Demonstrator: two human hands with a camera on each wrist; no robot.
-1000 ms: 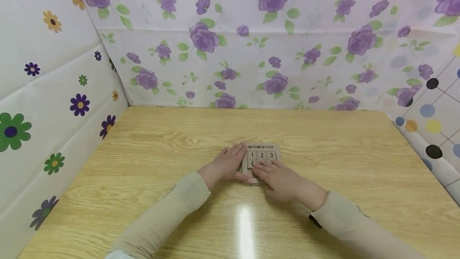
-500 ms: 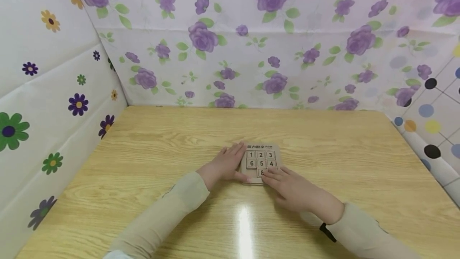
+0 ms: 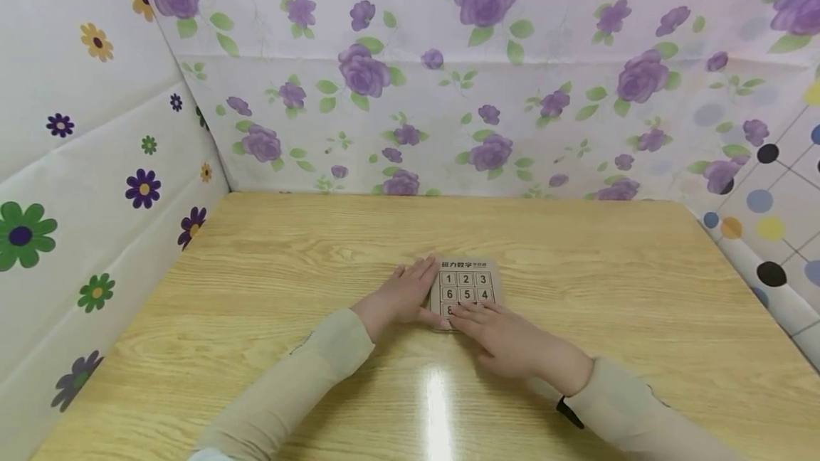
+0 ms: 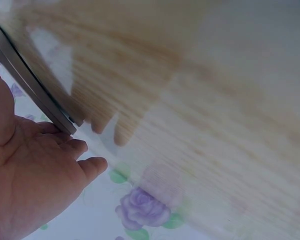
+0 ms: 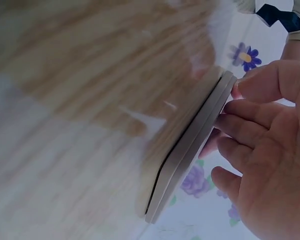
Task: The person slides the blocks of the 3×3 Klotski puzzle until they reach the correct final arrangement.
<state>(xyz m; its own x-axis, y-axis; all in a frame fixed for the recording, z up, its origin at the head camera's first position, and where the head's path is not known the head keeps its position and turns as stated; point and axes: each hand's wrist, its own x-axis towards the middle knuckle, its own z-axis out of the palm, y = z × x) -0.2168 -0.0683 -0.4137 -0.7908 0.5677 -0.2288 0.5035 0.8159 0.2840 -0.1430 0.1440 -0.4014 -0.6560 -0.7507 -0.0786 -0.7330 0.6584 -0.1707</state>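
Note:
A square number sliding puzzle (image 3: 435, 297) lies flat on the table. Its visible tiles read 1, 2, 3 on top, then 6, 5, 4, with an 8 tile (image 3: 449, 310) at lower left. My left hand (image 3: 402, 293) holds the board's left side, fingers along the edge and thumb at the near left corner. Fingers of my right hand (image 3: 502, 336) rest over the bottom row, fairly straight, hiding the rest of that row. Both wrist views show the board's thin edge, at upper left beside my left hand (image 4: 37, 175) and centrally beside my right hand (image 5: 275, 150).
A wood-grain table (image 3: 288, 247) surrounds the puzzle. Behind it hangs a purple-flowered sheet (image 3: 544, 34). Patterned sheets also close off the left side (image 3: 109, 233) and the right side (image 3: 775, 183). A dark strap (image 3: 569, 412) shows at my right wrist.
The 8 tile has slid left from the bottom middle to the lower left corner, with my right hand shifting left over it. My left hand has stayed on the board's edge.

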